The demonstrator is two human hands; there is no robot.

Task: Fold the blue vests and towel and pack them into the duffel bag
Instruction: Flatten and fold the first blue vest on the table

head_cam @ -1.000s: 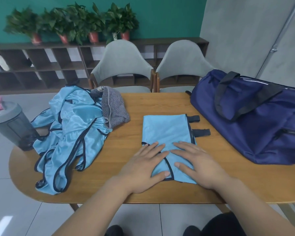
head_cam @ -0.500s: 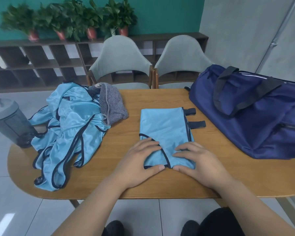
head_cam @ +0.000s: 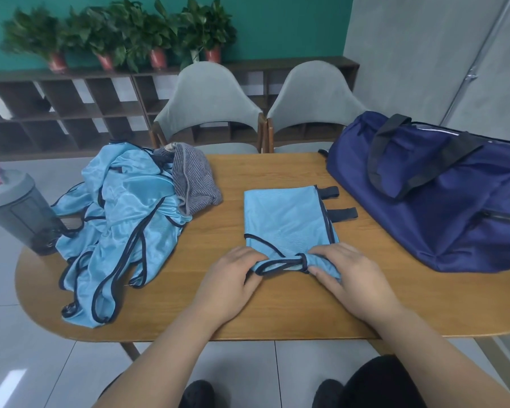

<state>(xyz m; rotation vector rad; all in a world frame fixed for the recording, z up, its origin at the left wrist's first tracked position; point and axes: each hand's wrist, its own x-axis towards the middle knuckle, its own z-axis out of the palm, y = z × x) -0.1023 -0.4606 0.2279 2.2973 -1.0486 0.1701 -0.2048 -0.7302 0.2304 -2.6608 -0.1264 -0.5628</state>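
Observation:
A light blue vest [head_cam: 286, 219] with dark trim lies half folded at the middle of the wooden table [head_cam: 248, 307]. My left hand [head_cam: 230, 281] and my right hand [head_cam: 345, 272] pinch its near edge, which is rolled up off the table. A heap of more blue vests [head_cam: 121, 219] lies at the left. A grey striped towel [head_cam: 192, 181] rests on that heap's far right side. The navy duffel bag [head_cam: 442, 201] sits at the right, its black handles up and its top zip partly showing.
A grey bin [head_cam: 18, 207] stands at the table's left end. Two grey chairs [head_cam: 209, 104] are tucked in on the far side. Behind them runs a low shelf [head_cam: 71, 107] with potted plants on top.
Both hands went from pressing flat on the vest to gripping its near edge and lifting it. The folded edge has moved farther from me.

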